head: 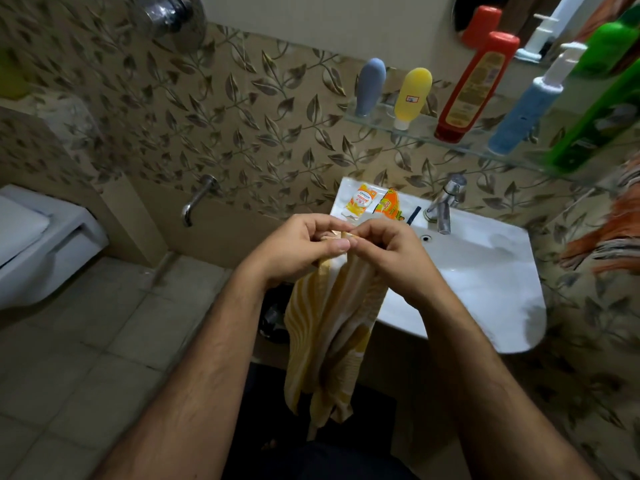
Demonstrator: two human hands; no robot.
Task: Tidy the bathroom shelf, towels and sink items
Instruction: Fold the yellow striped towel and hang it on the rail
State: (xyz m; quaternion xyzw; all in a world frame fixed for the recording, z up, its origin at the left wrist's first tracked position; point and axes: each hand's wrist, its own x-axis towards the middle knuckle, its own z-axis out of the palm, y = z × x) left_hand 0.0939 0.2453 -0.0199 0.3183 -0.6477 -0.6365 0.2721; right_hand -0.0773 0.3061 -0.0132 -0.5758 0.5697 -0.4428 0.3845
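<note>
A yellow and white striped towel [329, 327] hangs down in front of me, left of the white sink [485, 271]. My left hand [298, 247] and my right hand [391, 258] pinch its top edge side by side, fingertips almost touching. Two yellow-orange sachets [362, 202] [389, 207] lie on the sink's back left corner, and a small dark item [414, 214] lies next to them. On the glass shelf [415, 133] stand a grey tube [370, 86], a yellow tube [412, 97], a red bottle [474, 88], a blue pump bottle [530, 112] and a green bottle [599, 123].
A chrome tap [445, 202] stands at the back of the sink. A wall spout [197, 202] sticks out low on the leaf-patterned tiles. A white toilet [38, 244] is at the left. An orange patterned cloth [609, 230] hangs at the right edge. The floor is tiled.
</note>
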